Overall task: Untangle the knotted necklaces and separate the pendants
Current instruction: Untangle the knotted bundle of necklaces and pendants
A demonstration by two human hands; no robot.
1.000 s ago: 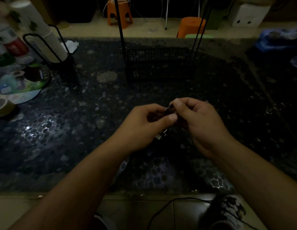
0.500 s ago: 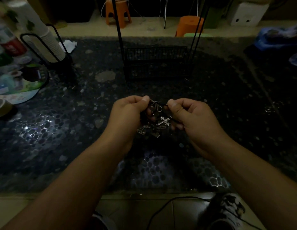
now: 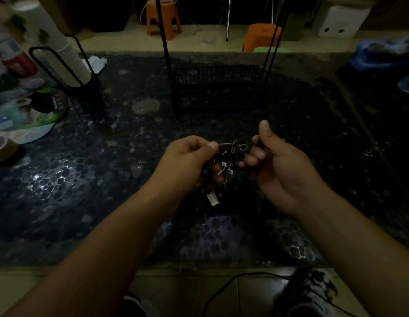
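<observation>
Hands draw apart, and the knot opens up!

The left hand pinches the tangled necklaces at the top; the right hand, a moment ago tight against it, has swung wide, fingers curled round a cord. Small silver pendants and a rectangular tag now dangle over the dark tabletop, looser but not yet separated.

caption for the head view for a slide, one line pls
Both hands, left hand and right hand, hold a tangle of necklaces with small pendants above a dark pebbled table.
</observation>
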